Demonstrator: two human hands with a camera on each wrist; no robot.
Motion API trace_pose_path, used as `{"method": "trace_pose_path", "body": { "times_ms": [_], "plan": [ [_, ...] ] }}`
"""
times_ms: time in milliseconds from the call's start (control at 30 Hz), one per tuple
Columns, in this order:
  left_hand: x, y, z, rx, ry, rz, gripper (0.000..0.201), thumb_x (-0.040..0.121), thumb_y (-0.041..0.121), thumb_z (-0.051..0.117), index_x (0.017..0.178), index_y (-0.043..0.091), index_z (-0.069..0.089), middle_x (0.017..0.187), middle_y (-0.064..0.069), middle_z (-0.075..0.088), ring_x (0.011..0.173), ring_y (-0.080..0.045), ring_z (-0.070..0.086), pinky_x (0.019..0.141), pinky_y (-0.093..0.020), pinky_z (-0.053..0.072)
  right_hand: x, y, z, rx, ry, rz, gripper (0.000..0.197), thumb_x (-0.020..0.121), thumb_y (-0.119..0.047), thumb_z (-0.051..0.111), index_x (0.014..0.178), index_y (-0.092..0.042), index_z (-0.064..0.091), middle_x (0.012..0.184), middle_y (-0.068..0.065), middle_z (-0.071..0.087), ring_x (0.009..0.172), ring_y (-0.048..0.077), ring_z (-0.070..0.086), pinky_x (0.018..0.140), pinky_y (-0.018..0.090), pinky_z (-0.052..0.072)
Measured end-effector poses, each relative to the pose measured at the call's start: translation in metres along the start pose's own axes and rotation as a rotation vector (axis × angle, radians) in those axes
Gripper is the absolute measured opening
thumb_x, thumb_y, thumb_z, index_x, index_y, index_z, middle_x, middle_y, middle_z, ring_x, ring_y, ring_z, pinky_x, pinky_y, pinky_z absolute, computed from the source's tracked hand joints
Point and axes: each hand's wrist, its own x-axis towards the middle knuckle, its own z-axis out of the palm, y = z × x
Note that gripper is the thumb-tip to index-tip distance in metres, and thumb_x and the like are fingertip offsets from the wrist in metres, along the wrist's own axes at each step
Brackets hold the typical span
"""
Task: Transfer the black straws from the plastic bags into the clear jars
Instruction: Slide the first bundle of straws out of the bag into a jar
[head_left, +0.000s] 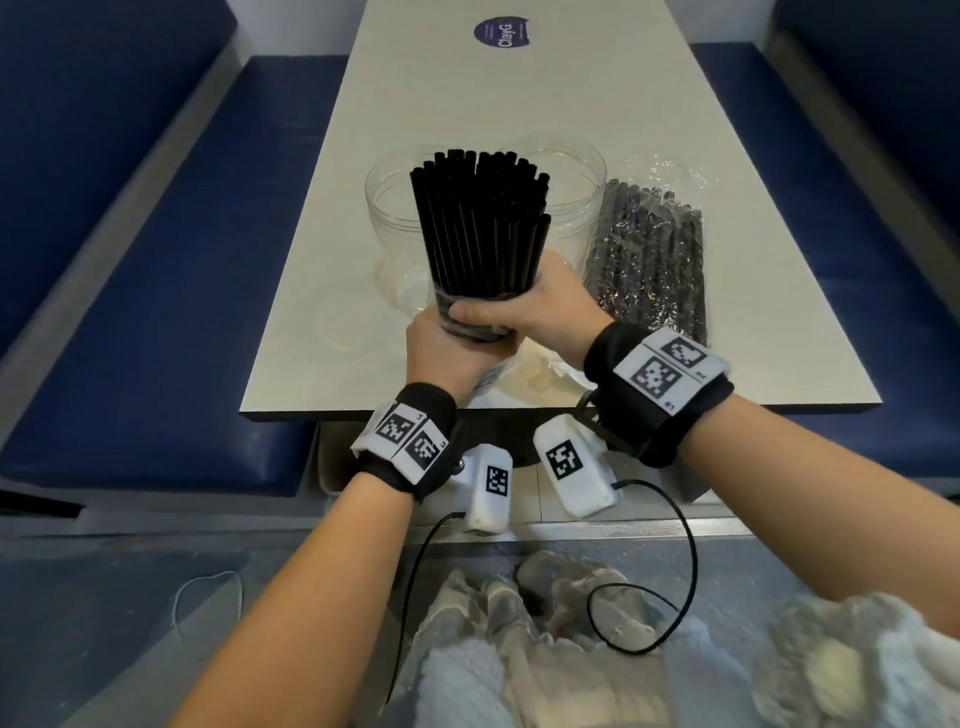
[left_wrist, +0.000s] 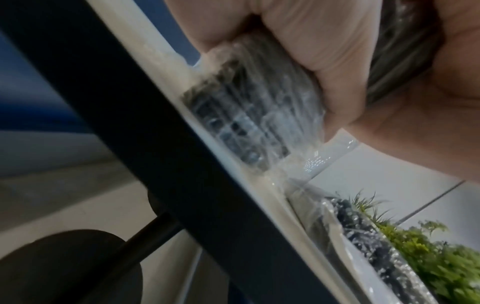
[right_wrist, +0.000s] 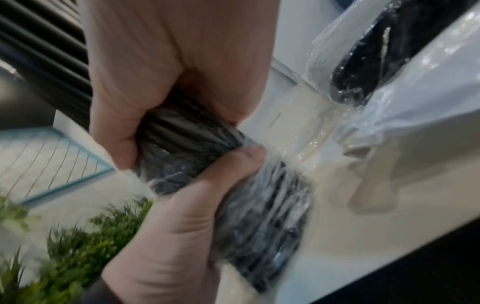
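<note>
Between both hands (head_left: 498, 332) — straw bundle (head_left: 480, 228)

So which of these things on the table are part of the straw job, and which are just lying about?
Part of the job:
- bundle of black straws, gripped at its bagged lower end by the left hand and right hand
- two clear jars
- second bag of straws, lying beside them

Just lying about:
- purple round sticker
- blue benches
</note>
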Motion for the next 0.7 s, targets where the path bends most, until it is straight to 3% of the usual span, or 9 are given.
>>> {"method": "trace_pose_path", "body": {
  "times_ms": [67,167,233,300,367,433,533,567,700],
  "plan": [
    [-0.001,-0.003,0.001,0.018,-0.007,-0.004,0.041,0.056,0.019,0.074,0.094,0.009,0.065,0.083,-0.002,0.072,0.082,-0.013,0.07,0.076,-0.034,0.059,-0.001,0.003,0.002,-0.021,0.003,0.013,0.051,0.068,-0.003,0.077,0.115,0.003,0.057,0.106,0.009,0.066,0.094,0.013,0.062,0.092,0.027,0.051],
    [0.001,-0.002,0.0,0.056,-0.02,-0.01,0.04,0.059,0.017,0.075,0.097,0.01,0.065,0.079,0.008,0.068,0.079,-0.005,0.067,0.076,-0.026,0.057,0.001,0.002,0.002,-0.08,0.018,0.011,0.053,0.067,-0.013,0.08,0.113,-0.001,0.058,0.112,0.012,0.066,0.104,0.02,0.061,0.097,0.038,0.05],
    [0.0,-0.002,0.0,0.072,-0.027,-0.032,0.046,0.055,0.023,0.072,0.098,0.008,0.066,0.081,0.005,0.069,0.08,-0.009,0.068,0.077,-0.027,0.057,0.0,-0.001,0.003,-0.164,0.047,-0.028,0.058,0.061,-0.025,0.083,0.108,-0.002,0.058,0.112,0.018,0.063,0.105,0.026,0.06,0.095,0.043,0.049],
    [-0.002,-0.004,0.001,0.1,-0.024,-0.06,0.049,0.053,0.025,0.073,0.098,0.007,0.066,0.088,-0.004,0.072,0.086,-0.017,0.069,0.08,-0.036,0.058,-0.002,0.001,0.002,-0.256,0.044,-0.06,0.057,0.06,-0.027,0.083,0.103,0.002,0.059,0.107,0.024,0.063,0.101,0.033,0.06,0.087,0.042,0.049],
    [-0.006,-0.005,0.002,0.174,-0.033,-0.069,0.043,0.061,0.018,0.078,0.101,0.008,0.065,0.095,-0.006,0.07,0.09,-0.019,0.066,0.084,-0.037,0.056,-0.007,0.004,-0.001,-0.293,0.024,-0.064,0.048,0.064,-0.017,0.082,0.101,0.005,0.062,0.103,0.023,0.067,0.099,0.033,0.062,0.084,0.039,0.049],
    [-0.006,-0.005,0.003,0.211,-0.025,-0.049,0.038,0.068,0.012,0.077,0.103,0.007,0.065,0.091,-0.001,0.065,0.09,-0.016,0.062,0.08,-0.024,0.053,-0.01,0.005,-0.005,-0.289,0.0,-0.061,0.049,0.065,-0.016,0.082,0.107,0.0,0.061,0.106,0.015,0.068,0.1,0.025,0.063,0.089,0.04,0.051],
    [-0.008,-0.003,0.003,0.195,0.012,-0.05,0.036,0.068,0.012,0.077,0.102,0.008,0.065,0.085,0.005,0.061,0.083,-0.011,0.06,0.061,0.001,0.043,-0.011,0.003,-0.011,-0.305,-0.052,-0.035,0.053,0.068,-0.019,0.08,0.114,-0.006,0.057,0.11,0.007,0.065,0.099,0.016,0.059,0.091,0.033,0.049],
    [-0.009,-0.002,0.002,0.182,0.025,-0.058,0.036,0.067,0.012,0.078,0.101,0.009,0.065,0.086,0.004,0.063,0.083,-0.011,0.061,0.062,-0.001,0.044,-0.011,0.0,-0.014,-0.311,-0.067,-0.021,0.056,0.069,-0.021,0.079,0.117,-0.009,0.054,0.113,0.006,0.064,0.099,0.014,0.056,0.089,0.029,0.046],
    [-0.01,0.008,-0.007,-0.01,0.092,-0.086,0.033,0.058,0.011,0.082,0.088,0.009,0.067,0.087,-0.007,0.072,0.081,-0.02,0.069,0.072,-0.034,0.057,-0.013,-0.015,-0.028,-0.305,-0.17,-0.041,0.068,0.071,-0.023,0.078,0.13,-0.017,0.044,0.122,-0.001,0.058,0.106,0.014,0.055,0.085,0.023,0.047]
  ]
}}
